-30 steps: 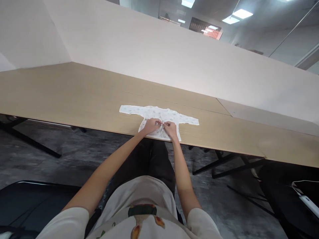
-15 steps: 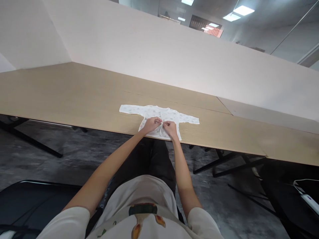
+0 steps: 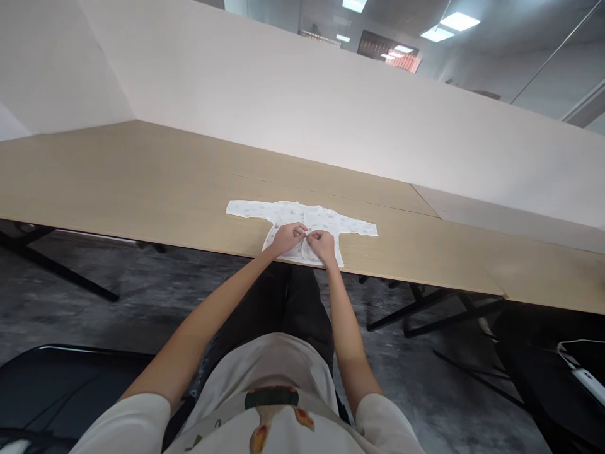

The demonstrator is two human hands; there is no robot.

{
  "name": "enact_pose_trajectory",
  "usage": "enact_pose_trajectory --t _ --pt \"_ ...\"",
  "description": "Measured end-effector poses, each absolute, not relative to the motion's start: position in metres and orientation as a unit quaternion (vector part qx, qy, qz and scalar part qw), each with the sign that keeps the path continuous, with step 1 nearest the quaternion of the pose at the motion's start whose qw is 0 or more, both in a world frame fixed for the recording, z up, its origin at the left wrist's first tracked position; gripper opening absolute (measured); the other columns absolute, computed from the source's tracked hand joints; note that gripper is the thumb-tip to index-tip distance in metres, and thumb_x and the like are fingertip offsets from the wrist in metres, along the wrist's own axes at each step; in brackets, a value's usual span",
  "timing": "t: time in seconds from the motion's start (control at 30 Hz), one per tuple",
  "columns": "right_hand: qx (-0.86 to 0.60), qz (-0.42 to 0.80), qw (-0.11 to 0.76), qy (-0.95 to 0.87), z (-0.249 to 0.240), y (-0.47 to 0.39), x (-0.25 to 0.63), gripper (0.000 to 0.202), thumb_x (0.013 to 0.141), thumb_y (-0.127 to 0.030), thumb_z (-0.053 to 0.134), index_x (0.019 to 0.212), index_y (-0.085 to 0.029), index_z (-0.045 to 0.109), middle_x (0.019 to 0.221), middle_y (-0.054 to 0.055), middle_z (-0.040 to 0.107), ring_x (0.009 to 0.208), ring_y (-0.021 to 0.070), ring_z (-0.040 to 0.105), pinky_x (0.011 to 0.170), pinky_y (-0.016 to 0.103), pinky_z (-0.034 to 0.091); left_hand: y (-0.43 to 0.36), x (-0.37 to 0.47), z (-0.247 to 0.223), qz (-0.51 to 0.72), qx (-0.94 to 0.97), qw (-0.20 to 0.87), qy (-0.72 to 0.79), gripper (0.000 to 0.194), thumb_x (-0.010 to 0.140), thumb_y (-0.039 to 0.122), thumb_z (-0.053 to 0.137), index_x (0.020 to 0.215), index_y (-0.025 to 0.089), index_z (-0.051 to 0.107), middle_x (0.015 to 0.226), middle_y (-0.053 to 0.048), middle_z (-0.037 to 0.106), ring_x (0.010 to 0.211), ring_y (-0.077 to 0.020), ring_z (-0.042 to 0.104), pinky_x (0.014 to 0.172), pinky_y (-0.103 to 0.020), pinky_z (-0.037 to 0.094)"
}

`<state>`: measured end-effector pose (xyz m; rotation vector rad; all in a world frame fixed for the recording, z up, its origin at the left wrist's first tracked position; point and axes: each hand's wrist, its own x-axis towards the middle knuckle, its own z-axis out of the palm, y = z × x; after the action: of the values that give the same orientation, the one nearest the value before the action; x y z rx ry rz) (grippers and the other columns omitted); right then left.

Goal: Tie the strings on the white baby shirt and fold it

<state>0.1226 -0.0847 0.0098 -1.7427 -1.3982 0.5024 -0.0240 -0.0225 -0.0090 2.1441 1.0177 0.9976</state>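
Observation:
A small white long-sleeved baby shirt (image 3: 324, 219) with a fine print lies spread on the wooden table, its sleeves stretched out to both sides and its hem at the front edge. Both hands are at the front opening in its middle. My left hand (image 3: 289, 238) is closed, its thumb and fingers pinching the cloth at the opening. Close beside it, my right hand (image 3: 322, 244) pinches the cloth from the other side. The fingertips almost meet, and what lies right between them is too small to make out.
The long light-wood table (image 3: 179, 183) runs across the view, with a white partition (image 3: 283, 107) behind it. A black chair (image 3: 70, 391) stands at the lower left. Another dark seat (image 3: 543, 366) at the right holds a white device (image 3: 588, 381) with a cable.
The right fingertips have shifted slightly left, nearer to the left fingertips. The left hand and the shirt's outline look nearly the same.

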Motion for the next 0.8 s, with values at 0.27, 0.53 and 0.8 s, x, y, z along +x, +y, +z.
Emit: enact_pose_trajectory --t 0.27,0.53,0.8 --pt "-0.707 0.205 0.406 -0.541 0.012 -0.085 0.124 0.017 0.076 -0.025 0.058 0.083 -0.02 0.073 0.076 0.0 0.073 0.073 0.0164 0.066 0.073 0.025 0.048 -0.024 -0.023 -0.005 0.327 0.83 0.198 0.405 0.026 0.08 0.022 0.058 0.099 0.018 0.076 0.097 -0.006 0.076 0.095 -0.023 0.067 0.095 -0.038 0.05" --pt "-0.717 0.114 0.306 -0.616 0.011 -0.086 0.118 0.017 0.082 -0.017 0.057 0.085 -0.02 0.073 0.085 0.004 0.075 0.084 0.0185 0.068 0.076 0.025 0.047 -0.041 -0.02 -0.002 0.21 0.904 0.078 0.364 0.042 0.092 0.02 0.042 0.128 0.019 0.064 0.134 -0.01 0.064 0.124 -0.0266 0.057 0.106 -0.044 0.043" --pt "-0.706 0.16 0.21 -0.657 0.033 -0.057 0.153 0.019 0.084 -0.019 0.057 0.091 -0.017 0.074 0.088 0.006 0.075 0.08 0.0178 0.067 0.071 0.024 0.047 0.001 -0.063 0.024 0.05 0.908 0.067 0.411 0.06 0.1 0.042 0.033 0.156 0.021 0.03 0.163 -0.011 0.03 0.148 -0.0276 0.033 0.119 -0.045 0.026"
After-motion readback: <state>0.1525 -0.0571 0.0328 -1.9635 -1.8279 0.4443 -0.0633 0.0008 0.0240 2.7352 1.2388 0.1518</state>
